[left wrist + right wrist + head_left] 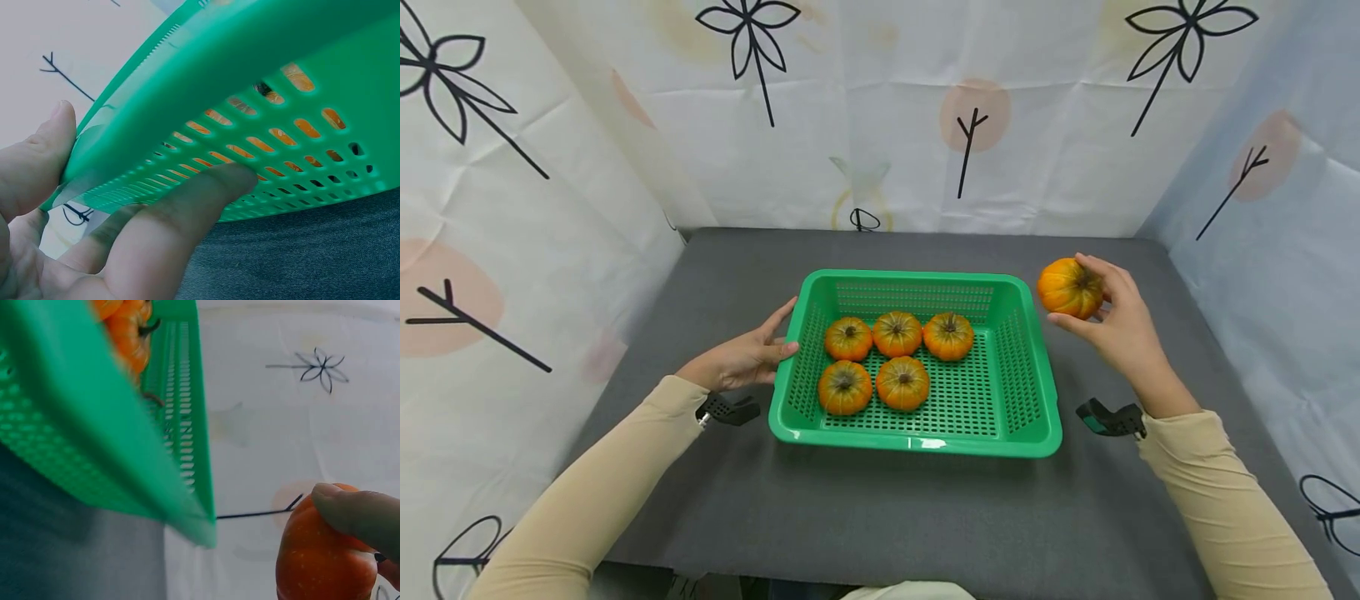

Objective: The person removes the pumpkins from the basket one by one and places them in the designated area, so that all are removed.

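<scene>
My right hand [1112,317] grips a small orange pumpkin [1070,288] in the air, just beyond the right rim of a green plastic basket [917,447]. In the right wrist view the thumb lies across that same pumpkin [325,556]. At the basket's left end my left hand [752,357] holds the rim, thumb on top. The left wrist view shows its other fingers [162,237] under the rim and against the slotted wall [250,112]. Several more small pumpkins [897,334] sit inside the basket in two rows, towards its left and middle, stems up.
The basket stands on a grey table [865,508]. A white cloth [880,125] with printed flowers and twigs encloses the back and both sides. Dark wrist cameras [1108,418] are strapped near both sleeve cuffs.
</scene>
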Available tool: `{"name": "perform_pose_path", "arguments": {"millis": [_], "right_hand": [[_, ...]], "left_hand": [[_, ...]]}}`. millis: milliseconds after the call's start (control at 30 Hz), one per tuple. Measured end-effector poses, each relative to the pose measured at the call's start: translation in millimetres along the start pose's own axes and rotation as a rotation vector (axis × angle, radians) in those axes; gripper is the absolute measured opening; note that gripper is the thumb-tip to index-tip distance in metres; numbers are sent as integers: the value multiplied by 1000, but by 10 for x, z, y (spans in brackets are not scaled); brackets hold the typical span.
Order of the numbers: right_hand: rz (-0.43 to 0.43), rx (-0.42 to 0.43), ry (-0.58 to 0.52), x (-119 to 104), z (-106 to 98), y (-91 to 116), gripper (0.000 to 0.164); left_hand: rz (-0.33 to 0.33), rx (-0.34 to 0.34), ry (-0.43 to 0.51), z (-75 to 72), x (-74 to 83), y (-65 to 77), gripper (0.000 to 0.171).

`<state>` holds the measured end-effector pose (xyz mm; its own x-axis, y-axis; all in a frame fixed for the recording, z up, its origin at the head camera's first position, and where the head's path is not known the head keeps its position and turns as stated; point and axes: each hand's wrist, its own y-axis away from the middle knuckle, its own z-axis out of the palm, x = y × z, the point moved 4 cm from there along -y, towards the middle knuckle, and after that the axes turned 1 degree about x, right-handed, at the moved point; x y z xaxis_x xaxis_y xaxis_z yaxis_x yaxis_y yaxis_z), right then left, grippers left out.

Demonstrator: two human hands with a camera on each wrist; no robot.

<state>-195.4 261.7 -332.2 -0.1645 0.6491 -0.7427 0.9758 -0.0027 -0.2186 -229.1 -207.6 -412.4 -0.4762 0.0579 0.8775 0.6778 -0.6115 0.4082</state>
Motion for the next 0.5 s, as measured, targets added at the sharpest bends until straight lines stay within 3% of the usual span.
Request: {"name": "perform_pose_path", "arguments": {"millis": [300,500], "right_hand": [[1,99,55,400,80,-50,80],[35,92,77,674,189,-81,80]], "left_hand": [[1,5,-7,-3,11,3,87],[-7,12,-12,-1,3,5,87]]}}
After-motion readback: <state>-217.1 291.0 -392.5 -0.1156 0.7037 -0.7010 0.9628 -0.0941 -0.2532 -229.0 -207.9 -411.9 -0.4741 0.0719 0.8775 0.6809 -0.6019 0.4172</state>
